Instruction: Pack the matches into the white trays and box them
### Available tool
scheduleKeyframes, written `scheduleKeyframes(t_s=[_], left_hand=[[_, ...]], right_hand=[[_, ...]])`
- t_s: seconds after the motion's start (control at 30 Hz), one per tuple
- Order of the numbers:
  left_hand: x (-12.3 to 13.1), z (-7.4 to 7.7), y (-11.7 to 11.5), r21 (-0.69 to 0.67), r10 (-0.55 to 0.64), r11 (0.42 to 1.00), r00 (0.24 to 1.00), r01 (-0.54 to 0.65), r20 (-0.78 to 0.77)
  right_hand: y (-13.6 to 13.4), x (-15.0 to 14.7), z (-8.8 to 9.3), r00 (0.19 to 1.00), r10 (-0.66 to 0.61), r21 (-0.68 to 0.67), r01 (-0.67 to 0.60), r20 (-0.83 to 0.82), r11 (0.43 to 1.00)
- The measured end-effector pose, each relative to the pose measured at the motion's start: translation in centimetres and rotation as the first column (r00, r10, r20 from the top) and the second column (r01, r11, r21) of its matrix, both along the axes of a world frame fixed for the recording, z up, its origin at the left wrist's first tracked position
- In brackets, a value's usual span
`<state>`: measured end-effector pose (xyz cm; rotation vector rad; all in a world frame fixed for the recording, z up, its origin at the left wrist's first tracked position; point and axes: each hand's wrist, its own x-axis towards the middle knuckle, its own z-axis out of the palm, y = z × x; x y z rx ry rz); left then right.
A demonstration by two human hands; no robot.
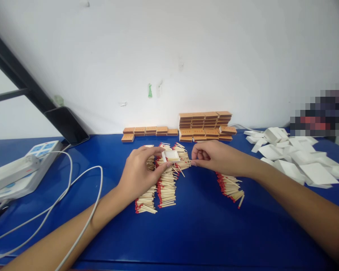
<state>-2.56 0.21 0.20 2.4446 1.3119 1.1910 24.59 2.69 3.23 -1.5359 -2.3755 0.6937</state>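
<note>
My left hand pinches a small white matchbox tray between thumb and fingers, its open side facing me. A little pale yellow shows along the tray's lower inside, too small to make out well. Just right of it, my right hand is closed in a pinch, with the thin pale end of a matchstick at its fingertips. Under and in front of both hands lie piles of red-headed matches, partly hidden by the left hand. A smaller heap of matches lies below my right wrist.
Orange-brown matchboxes are stacked against the wall, with a lower row further left. Loose white trays are heaped at the right. A power strip, white cable and dark phone occupy the left of the blue table.
</note>
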Motion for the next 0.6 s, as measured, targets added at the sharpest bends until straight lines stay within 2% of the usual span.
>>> scheduleKeyframes(t_s=[0.2,0.4,0.6], left_hand=[[-0.1,-0.1,0.2,0.01,-0.003,1.0,0.999,0.003,-0.032],[-0.1,-0.3,0.1,0.014,-0.014,1.0,0.998,0.015,-0.062],[0.1,0.2,-0.2,-0.008,-0.147,0.989,0.989,0.147,-0.006]], right_hand=[[0.2,0.5,0.2,0.998,0.018,-0.008,-0.018,-0.066,1.0],[-0.4,0.3,1.0,0.982,0.034,-0.182,-0.069,-0.188,0.981],[-0.9,-0.2,1.4,0.959,0.028,-0.22,-0.093,-0.281,0.971]])
